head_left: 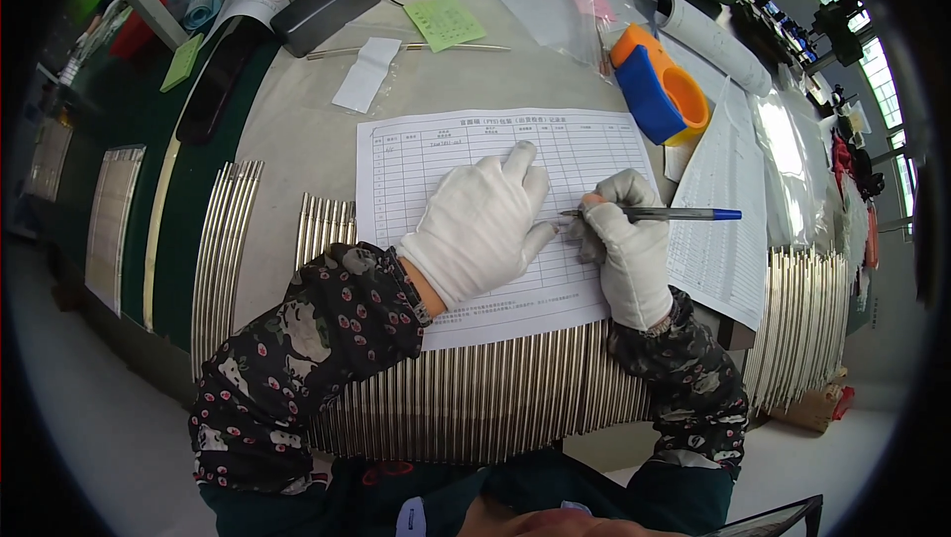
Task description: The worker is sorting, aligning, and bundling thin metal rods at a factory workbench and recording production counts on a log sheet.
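A printed form (pixel 396 170) with a ruled table lies flat in front of me, a little handwriting in its top rows. My left hand (pixel 480 220), in a white glove, rests on the middle of the sheet with its fingers spread. In my right hand (pixel 629 255), also gloved with greyish fingertips, is a pen (pixel 684 213) with a blue end cap. Its tip points left, close to the paper; whether it touches I cannot tell. Under the form's lower edge runs a row of thin metal tubes (pixel 485 393).
More metal tubes stand in rows at the left (pixel 226 240) and right (pixel 792 329). A blue and orange tape dispenser (pixel 659 86) sits beyond the form's right corner. Further off lie green sticky notes (pixel 443 20), a black case (pixel 325 10), a dark phone (pixel 218 81) and printed sheets (pixel 718 200).
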Motion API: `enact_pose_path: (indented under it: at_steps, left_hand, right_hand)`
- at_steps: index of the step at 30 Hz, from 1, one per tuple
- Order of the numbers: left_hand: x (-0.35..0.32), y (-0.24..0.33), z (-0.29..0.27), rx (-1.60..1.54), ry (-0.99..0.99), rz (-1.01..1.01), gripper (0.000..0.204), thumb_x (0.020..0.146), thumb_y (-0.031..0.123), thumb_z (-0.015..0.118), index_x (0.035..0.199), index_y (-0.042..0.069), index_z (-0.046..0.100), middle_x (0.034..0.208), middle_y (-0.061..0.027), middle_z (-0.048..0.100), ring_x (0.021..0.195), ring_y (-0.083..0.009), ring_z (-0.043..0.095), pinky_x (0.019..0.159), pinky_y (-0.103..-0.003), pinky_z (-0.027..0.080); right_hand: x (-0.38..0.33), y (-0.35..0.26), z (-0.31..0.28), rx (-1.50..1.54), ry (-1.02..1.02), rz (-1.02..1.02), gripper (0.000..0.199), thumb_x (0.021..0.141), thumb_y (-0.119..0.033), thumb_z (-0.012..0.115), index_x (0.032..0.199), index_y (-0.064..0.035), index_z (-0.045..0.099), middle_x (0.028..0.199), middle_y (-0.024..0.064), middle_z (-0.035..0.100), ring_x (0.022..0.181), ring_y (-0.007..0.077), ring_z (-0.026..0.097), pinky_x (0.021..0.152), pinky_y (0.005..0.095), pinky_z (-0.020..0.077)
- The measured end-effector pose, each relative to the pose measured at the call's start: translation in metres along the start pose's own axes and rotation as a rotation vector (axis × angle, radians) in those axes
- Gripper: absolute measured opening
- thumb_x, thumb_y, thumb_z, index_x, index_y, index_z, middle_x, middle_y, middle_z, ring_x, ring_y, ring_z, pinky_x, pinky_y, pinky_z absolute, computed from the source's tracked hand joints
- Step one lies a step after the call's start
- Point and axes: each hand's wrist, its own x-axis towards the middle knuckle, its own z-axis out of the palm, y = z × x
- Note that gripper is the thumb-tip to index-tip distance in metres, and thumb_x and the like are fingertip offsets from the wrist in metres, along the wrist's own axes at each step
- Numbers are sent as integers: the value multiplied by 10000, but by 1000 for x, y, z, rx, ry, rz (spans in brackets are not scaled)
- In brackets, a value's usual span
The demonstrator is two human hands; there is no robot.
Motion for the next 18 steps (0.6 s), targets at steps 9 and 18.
enact_pose_path:
  at_steps: [9,18]
  left_hand:
    - [-1,-2,4,12,-32,-39,341,740,259,621,890,-29,515,1083,-200,505,737,-296,599,612,-369,501]
    - [-2,2,3,39,-32,-38,403,734,269,620,952,-51,507,1089,-204,510,732,-286,606,616,-369,502]
  right_hand:
    - [59,-33,22,-107,-64,-173,120,811,-119,581,733,-40,535,614,33,566,467,58,462,450,178,368]
    - [82,1,28,-187,-75,-122,104,761,-67,603,692,-37,530,599,2,539,503,55,459,470,204,376]
